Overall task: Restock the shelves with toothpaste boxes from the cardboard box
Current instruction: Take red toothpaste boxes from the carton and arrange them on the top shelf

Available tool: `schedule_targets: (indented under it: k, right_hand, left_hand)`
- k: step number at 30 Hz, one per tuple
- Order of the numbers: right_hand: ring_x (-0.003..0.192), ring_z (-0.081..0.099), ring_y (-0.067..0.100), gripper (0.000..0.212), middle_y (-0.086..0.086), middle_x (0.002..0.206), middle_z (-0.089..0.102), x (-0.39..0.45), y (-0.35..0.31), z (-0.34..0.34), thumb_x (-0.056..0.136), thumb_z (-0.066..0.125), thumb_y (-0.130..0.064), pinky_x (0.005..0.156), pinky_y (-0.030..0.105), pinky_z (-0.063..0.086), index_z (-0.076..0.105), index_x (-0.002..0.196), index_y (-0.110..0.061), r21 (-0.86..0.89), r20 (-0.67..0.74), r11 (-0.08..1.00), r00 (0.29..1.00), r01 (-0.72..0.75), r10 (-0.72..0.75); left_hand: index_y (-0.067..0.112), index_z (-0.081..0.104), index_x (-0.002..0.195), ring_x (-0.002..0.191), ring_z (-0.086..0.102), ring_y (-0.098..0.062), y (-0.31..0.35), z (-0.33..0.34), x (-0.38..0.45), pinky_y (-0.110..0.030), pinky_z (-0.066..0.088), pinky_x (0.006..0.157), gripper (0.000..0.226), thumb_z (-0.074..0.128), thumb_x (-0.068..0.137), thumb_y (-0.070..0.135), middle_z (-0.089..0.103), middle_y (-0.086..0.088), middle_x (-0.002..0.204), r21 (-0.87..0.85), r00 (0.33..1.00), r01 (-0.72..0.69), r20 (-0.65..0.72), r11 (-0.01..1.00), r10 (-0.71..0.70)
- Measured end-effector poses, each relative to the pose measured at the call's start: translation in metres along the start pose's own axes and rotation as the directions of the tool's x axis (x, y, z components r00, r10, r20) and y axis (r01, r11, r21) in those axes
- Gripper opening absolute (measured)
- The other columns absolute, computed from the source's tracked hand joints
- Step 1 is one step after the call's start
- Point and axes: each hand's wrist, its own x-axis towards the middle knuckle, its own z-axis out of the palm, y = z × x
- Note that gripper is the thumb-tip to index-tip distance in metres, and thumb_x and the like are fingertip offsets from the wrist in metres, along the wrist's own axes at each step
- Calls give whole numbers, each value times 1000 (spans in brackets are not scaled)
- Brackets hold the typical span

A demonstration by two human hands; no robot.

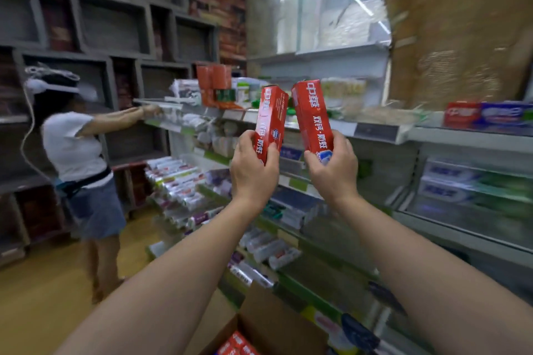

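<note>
Left hand (pixel 253 173): raised at chest height before the shelving, forearm running up from the lower left, back of the hand toward the camera. Fingers and thumb curled round the lower end of a long red cardboard toothpaste box with white lettering (pixel 271 121), held upright, tilted slightly right at the top.

Right hand (pixel 334 170): raised level with the left, forearm coming in from the lower right. Fingers wrapped round the lower end of a second red toothpaste box with white lettering and a blue-white mark near its base (pixel 313 118), upright, leaning slightly left at the top. The two boxes stand just beside each other, apart at the top.

Open brown cardboard box (pixel 271 323): bottom edge of view, below the forearms, flaps up; red toothpaste boxes inside (pixel 238 344), partly visible.

Grey metal store shelves (pixel 467 138): tiered, ahead and to the right, carrying blurred rows of packaged goods. A red toothpaste box and a blue one (pixel 487 114) lie flat on the upper right tier.

Second person in a white top and denim skirt (pixel 80 158): standing at left, one arm reaching out to a shelf.

Wooden floor (pixel 37 297): lower left.
</note>
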Motion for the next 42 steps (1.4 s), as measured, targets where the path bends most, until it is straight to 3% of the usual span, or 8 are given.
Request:
schedule_targets:
  k: [2, 6, 13, 19, 23, 27, 30, 42]
  right_hand:
    - [87, 55, 5, 49, -1, 110, 56, 11, -6, -26, 85, 72, -35, 74, 20, 48, 50, 125, -19, -4, -49, 1000, 999, 15, -15]
    - [92, 57, 8, 48, -4, 110, 57, 28, -13, -78, 84, 70, -39, 77, 26, 53, 49, 124, -23, -64, -110, 996, 991, 69, -76]
    - [88, 53, 8, 44, -2, 106, 57, 41, -11, -188, 84, 71, -36, 74, 24, 48, 52, 120, -19, -202, -214, 975, 968, 89, -132]
    - [85, 51, 10, 38, -2, 100, 58, 42, 1, -313, 81, 70, -33, 72, 25, 43, 55, 113, -21, -342, -252, 938, 955, 62, -155]
    - [83, 55, 10, 39, -2, 100, 60, 43, 7, -392, 80, 68, -37, 67, 20, 43, 54, 113, -23, -395, -287, 918, 946, 25, -149]
    - [84, 57, 12, 42, -1, 101, 61, 43, 11, -455, 77, 64, -42, 70, 30, 49, 54, 114, -24, -445, -310, 895, 941, -17, -136]
    - [87, 58, 12, 41, -4, 102, 60, 42, 13, -488, 79, 65, -41, 76, 35, 53, 54, 115, -25, -472, -316, 882, 936, -13, -156]
    - [91, 54, 19, 52, 4, 106, 56, 67, 37, -550, 80, 73, -40, 78, 31, 43, 52, 124, -19, -646, -211, 761, 972, -61, -102]
  left_hand:
    - [16, 49, 130, 92, 56, -8, 22, 7, 2, -8, 44, 73, 37, 60, 99, 34, 58, 5, 112, -47, 999, -37, 4, 998, 37]
    - [18, 48, 131, 97, 62, -16, 67, 29, 0, -41, 57, 86, 41, 60, 98, 39, 62, 0, 115, -116, 995, -97, 26, 988, 101]
    - [17, 49, 129, 91, 58, -10, 157, 77, -27, -18, 45, 71, 37, 61, 99, 35, 58, 6, 108, -230, 978, -189, 44, 955, 205]
    - [15, 50, 126, 92, 60, -17, 239, 128, -65, -29, 47, 79, 36, 61, 98, 34, 62, 1, 107, -317, 976, -172, 76, 933, 206]
    - [16, 47, 129, 92, 59, -13, 290, 157, -94, -12, 39, 68, 39, 60, 99, 38, 60, 4, 109, -356, 971, -138, 136, 924, 197]
    - [18, 47, 129, 94, 60, -14, 330, 183, -119, -16, 40, 71, 39, 59, 99, 39, 62, 2, 112, -394, 965, -135, 157, 909, 211]
    - [19, 47, 130, 97, 59, -15, 358, 197, -135, -22, 41, 75, 39, 58, 100, 40, 61, 3, 112, -415, 966, -90, 184, 905, 181]
    - [20, 47, 128, 93, 59, -11, 395, 240, -133, -9, 34, 64, 35, 57, 100, 39, 60, 6, 110, -429, 958, -78, 217, 900, 187]
